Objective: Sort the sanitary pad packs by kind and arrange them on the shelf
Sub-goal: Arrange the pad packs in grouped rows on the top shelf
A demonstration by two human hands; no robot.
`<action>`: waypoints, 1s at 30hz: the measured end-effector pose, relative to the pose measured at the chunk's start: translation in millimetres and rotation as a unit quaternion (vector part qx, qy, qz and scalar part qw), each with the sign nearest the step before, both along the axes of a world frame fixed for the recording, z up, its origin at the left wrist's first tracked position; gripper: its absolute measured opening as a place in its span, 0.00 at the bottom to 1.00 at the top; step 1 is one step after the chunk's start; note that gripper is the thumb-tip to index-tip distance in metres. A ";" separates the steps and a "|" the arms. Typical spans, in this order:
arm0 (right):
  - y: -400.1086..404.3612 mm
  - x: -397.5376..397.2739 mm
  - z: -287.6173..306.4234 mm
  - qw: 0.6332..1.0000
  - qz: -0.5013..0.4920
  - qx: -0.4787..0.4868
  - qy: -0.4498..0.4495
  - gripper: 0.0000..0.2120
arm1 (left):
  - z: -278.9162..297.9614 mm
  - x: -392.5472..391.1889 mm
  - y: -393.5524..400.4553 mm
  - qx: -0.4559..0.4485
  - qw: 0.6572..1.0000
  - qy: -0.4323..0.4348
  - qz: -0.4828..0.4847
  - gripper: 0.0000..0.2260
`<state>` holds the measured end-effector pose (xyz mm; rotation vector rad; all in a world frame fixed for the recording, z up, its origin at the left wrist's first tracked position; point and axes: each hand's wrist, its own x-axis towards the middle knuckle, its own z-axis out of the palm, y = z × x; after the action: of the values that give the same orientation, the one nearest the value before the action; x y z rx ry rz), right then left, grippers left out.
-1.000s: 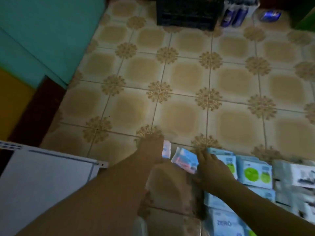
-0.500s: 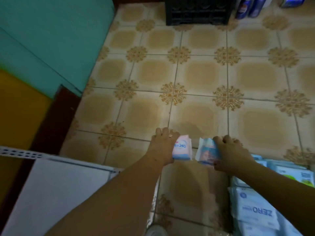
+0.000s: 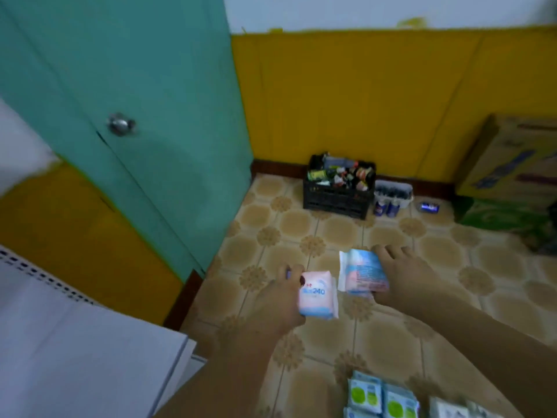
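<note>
Each of the hands carries one sanitary pad pack above the tiled floor [image 3: 437, 254]. The left hand [image 3: 280, 300] is wrapped around a pink pack marked "240" [image 3: 316, 297], thumb over its top corner. The right hand [image 3: 404, 276] grips a pink-and-blue pack [image 3: 361, 273] from the side, its printed face tilted up. The two packs sit just beside each other without touching, with the hands a little apart.

Below the right hand, at the bottom of the view, the green-dot packs [image 3: 379, 396] lie in a row on the floor with paler packs to their right. The white shelf [image 3: 75, 342] is to the left of the left hand and below it.

The step appears to be carrying these two pink packs to the shelf. To do it well:
- Check the prints first, since the two look like different kinds despite similar colouring.
- Keep a firm but light grip; the soft wrappers will crease if squeezed.
- Set each pack down label outward, square to the shelf edge.
- Leave room beside each for more of its kind.
</note>
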<state>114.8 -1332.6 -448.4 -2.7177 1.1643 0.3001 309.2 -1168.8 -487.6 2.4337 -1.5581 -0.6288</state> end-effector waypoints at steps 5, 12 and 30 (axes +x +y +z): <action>0.7 -26.9 148.9 0.991 -0.025 -0.036 -0.127 0.42 | 159.1 -26.3 29.7 -0.120 0.990 -0.008 0.075 0.34; 62.9 13.9 333.1 0.929 0.090 -0.047 -0.356 0.37 | 351.4 -34.0 140.0 -0.296 0.924 -0.154 0.186 0.35; 371.0 222.8 409.4 0.832 0.402 0.045 -0.380 0.38 | 428.3 43.7 450.2 -0.429 0.808 -0.070 0.399 0.35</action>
<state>337.5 -961.6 -39.1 -2.6257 -0.2168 -0.5846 352.9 -718.6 -59.3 2.0705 -0.4754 0.3622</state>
